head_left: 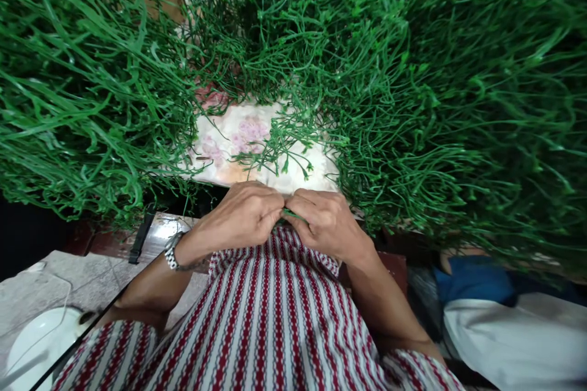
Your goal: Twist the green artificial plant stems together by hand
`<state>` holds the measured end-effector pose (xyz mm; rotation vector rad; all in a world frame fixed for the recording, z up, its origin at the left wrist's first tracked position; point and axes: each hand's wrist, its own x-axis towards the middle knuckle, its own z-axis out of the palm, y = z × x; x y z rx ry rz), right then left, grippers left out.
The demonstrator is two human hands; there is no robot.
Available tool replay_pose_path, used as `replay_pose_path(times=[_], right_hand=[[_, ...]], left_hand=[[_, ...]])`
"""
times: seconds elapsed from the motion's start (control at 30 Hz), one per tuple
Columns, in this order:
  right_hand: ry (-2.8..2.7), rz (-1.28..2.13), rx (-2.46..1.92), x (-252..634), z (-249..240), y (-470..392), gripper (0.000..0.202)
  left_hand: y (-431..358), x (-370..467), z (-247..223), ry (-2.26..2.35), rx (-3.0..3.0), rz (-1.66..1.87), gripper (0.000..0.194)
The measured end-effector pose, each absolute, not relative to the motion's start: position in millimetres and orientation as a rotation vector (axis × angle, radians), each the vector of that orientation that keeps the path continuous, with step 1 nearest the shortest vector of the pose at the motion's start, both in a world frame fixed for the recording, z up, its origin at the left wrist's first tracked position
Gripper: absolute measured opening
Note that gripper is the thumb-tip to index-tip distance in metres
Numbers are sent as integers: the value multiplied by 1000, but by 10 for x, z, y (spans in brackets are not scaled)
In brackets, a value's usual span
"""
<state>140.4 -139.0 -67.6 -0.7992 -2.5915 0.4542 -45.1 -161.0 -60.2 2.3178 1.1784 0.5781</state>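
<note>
A: Where are the hands?

B: Both sit close in at the near edge of the table, just below centre. The left hand (243,215) and the right hand (326,223) meet knuckle to knuckle, fingers curled inward, each pinched narrow on the same thin green stem (290,214) that shows as a short sliver between them.

A: Is either hand open?

B: No. Both are closed down on that stem, thumbs and forefingers touching it. How far the stem runs inside the palms is hidden.

A: What lies around them?

B: At twelve o'clock from the hands a loose sprig of green strands (279,146) lies on a floral tablecloth (229,140), pale with pink blooms. A big heap of green stems (82,91) fills the ten o'clock side, and a denser heap (458,104) fills everything from one to three o'clock, spilling over the cloth's right edge.

A: And nearer the body?

B: A metal wristwatch (171,253) sits on the left wrist. Below the hands, at six o'clock, is the person's red-and-white striped garment (270,317). At eight o'clock a white bowl (41,336) rests on a grey surface. At four o'clock there is blue and white cloth (504,317), seemingly someone seated alongside; I cannot tell more.
</note>
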Motion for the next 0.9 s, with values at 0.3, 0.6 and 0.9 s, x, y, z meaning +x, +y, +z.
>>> replay_pose_path(times=[0.3, 0.6, 0.9], right_hand=[[-1816, 1211, -570, 1239, -813, -1410, 7], [-1303, 1467, -727, 1264, -885, -1430, 22], [-1974, 1092, -1016, 1316, -710, -1447, 33]], left_hand=[[-1628, -430, -765, 904, 1498, 1051, 38], [-1660, -430, -841, 913, 1286, 1219, 29], [-1585, -372, -732, 1091, 1495, 1183, 25]])
